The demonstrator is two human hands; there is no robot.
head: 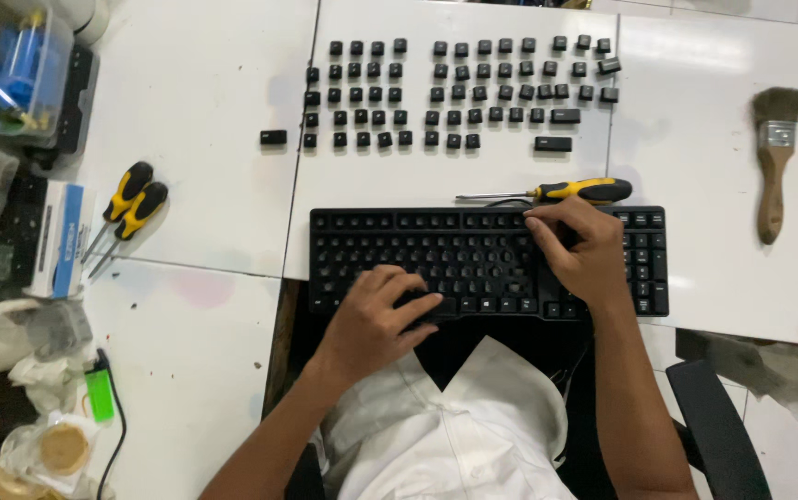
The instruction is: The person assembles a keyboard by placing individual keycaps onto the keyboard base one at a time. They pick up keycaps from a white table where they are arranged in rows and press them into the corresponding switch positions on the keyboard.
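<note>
At the near edge of the white table, seen from the head camera, a black keyboard lies flat with most of its caps pulled off, only the bare switch posts showing across the main block; the keys at its right end and along the bottom row are still fitted. The left hand rests on the lower left part of the keyboard, its fingers bent and their tips pressed down on the bottom row; its grip is loosely curled and closes around nothing that can be seen. The right hand lies over the right part of the main block, its fingers stretched toward the top row and touching the board; its grip is likewise slack, and whether it pinches a small cap under the fingertips cannot be told.

Just beyond the keyboard, almost touching its far edge, lies a yellow-and-black screwdriver, pointing left. Farther back the loose black keycaps sit in tidy rows, with one single keycap apart to their left. Two more screwdrivers lie side by side well to the left, beside a white and blue box. A wooden-handled paintbrush lies well apart on the right. A green lighter sits at the lower left amid plastic bags.
</note>
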